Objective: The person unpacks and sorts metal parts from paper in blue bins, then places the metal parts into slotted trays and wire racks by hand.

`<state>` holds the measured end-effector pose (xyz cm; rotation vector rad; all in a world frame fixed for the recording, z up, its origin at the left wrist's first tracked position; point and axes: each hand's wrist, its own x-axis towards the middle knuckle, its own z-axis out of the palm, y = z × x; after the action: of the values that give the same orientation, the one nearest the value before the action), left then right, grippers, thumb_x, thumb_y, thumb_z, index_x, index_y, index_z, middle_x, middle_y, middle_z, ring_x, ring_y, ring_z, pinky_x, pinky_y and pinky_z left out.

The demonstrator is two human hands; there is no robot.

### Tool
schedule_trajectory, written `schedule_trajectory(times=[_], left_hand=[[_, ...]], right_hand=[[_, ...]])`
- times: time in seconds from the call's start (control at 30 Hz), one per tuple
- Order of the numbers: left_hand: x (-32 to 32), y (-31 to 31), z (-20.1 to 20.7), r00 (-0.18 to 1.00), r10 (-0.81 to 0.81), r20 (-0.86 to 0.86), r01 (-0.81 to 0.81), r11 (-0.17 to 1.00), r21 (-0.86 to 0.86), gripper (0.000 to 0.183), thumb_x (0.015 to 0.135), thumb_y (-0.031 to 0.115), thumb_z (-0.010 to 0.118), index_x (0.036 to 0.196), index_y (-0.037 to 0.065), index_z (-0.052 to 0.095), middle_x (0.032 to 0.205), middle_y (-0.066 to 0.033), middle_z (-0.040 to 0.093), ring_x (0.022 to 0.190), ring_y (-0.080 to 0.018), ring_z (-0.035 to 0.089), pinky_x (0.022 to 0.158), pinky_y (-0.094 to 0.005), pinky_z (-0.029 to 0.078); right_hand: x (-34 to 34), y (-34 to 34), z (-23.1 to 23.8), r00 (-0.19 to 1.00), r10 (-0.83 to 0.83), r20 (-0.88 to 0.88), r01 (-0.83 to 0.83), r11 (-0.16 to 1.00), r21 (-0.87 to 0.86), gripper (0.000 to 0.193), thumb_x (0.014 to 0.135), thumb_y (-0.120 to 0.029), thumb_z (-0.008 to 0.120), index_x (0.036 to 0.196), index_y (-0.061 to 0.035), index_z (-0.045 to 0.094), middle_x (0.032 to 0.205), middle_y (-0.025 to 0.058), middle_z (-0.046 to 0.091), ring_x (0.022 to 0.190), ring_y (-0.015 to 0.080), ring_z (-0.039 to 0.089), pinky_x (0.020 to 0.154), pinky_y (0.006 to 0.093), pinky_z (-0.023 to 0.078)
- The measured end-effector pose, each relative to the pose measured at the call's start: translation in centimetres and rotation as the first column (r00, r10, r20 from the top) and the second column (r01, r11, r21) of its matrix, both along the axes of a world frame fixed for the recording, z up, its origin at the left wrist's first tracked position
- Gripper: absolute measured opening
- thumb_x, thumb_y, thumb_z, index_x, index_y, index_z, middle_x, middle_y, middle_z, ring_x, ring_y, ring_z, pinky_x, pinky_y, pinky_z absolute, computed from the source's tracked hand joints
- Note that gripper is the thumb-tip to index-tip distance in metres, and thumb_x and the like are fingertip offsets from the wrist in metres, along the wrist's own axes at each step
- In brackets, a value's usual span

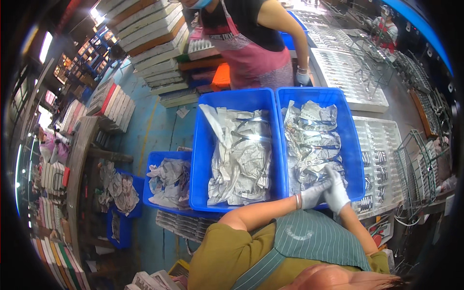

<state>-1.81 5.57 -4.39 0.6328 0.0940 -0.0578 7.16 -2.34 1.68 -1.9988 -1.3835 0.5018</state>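
My left hand (pixel 313 194) and my right hand (pixel 337 191), both in white gloves, meet over the near end of the right blue bin (pixel 355 145). The right hand's fingers stretch out and upward, while the left hand's fingers point across toward it. Nothing shows held in either. Inside that bin, shiny curved metal pieces (pixel 316 147) lie in rows on crumpled newspaper (pixel 302 123). Beside it stands the left blue bin (pixel 197 159), holding crumpled newspaper (pixel 237 169) with a few shiny metal pieces (pixel 253 137) near its far end.
A white slotted tray (pixel 386 145) with metal pieces lies right of the bins, near a wire rack (pixel 415 159). Across from me stands a co-worker in a pink apron (pixel 258 63). Stacked trays (pixel 150 43) rise far left; another blue bin (pixel 154 193) adjoins the left bin.
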Motion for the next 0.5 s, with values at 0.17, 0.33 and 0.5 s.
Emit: schedule_trajectory(times=[0.17,0.33,0.5], left_hand=[[0.1,0.9,-2.0,0.986,0.079,-0.144,-0.142,0.850,-0.508,0.057,0.087,0.052,0.049,0.131,0.016,0.041,0.124,-0.0025,0.048,0.114,-0.0183,0.044,0.098,-0.0327,0.035],[0.1,2.0,-3.9,0.970,0.119,-0.210,-0.199,0.886,-0.419,0.036,0.088,0.035,0.054,0.121,0.020,0.051,0.111,-0.0041,0.057,0.104,-0.0204,0.054,0.083,-0.0416,0.049],[-0.5,2.4,-4.0,0.961,0.138,-0.240,-0.211,0.926,-0.313,0.041,0.089,0.027,0.049,0.124,0.006,0.047,0.117,-0.0118,0.056,0.109,-0.0245,0.053,0.092,-0.0405,0.045]], right_hand=[[-0.6,0.6,-1.0,0.995,0.093,-0.041,-0.093,0.996,0.004,0.082,0.068,0.007,0.055,0.140,-0.0051,0.016,0.133,0.0243,0.033,0.124,0.0400,0.033,0.103,0.0391,0.031],[2.1,-1.2,2.3,0.961,0.029,0.275,-0.032,0.999,0.004,0.072,0.070,-0.005,0.063,0.134,-0.0026,0.033,0.134,0.0199,0.038,0.128,0.0344,0.032,0.105,0.0394,0.028],[16.2,-7.7,8.5,0.699,-0.617,0.361,0.395,0.755,0.524,0.049,0.084,-0.010,0.053,0.131,-0.0046,0.041,0.128,0.0150,0.047,0.121,0.0302,0.042,0.104,0.0387,0.030]])
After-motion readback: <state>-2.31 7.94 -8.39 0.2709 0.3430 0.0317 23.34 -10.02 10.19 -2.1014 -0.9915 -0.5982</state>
